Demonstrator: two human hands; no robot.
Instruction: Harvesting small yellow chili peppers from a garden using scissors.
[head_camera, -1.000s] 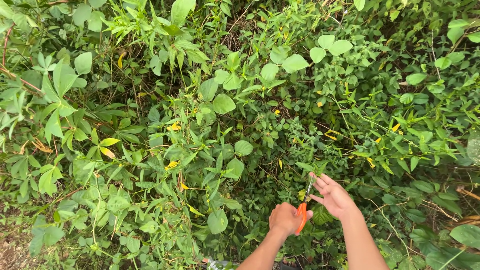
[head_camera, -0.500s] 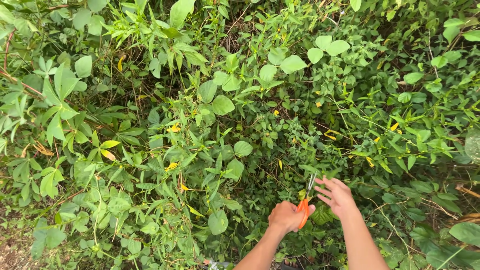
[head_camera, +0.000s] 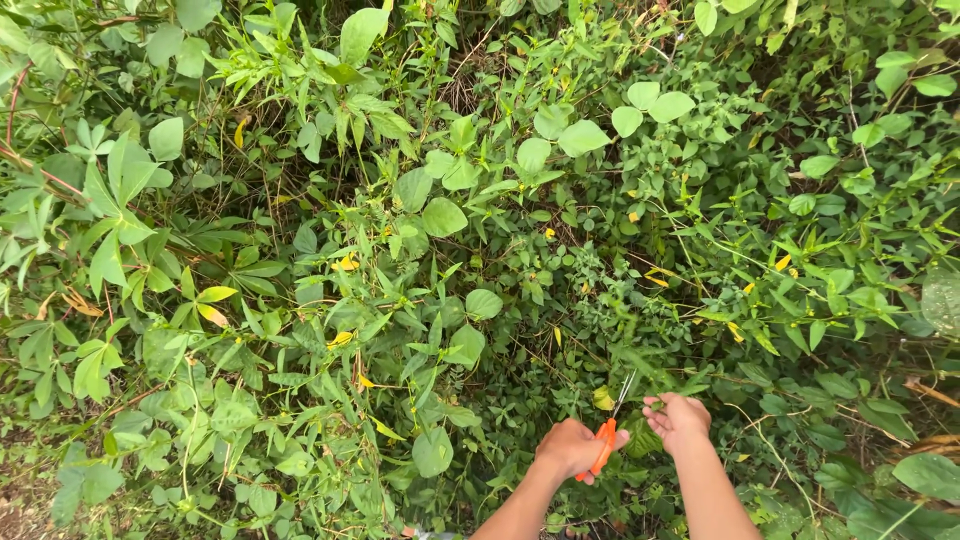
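Scissors, one orange pair, gripped by left hand; right hand clenched on stems

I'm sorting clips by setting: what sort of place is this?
Outdoors, most likely an overgrown garden edge or wild thicket. Dense tangled green foliage fills the view, with bare soil at the lower left. The left hand holds orange-handled scissors by thin stems, and the right hand grips greenery.
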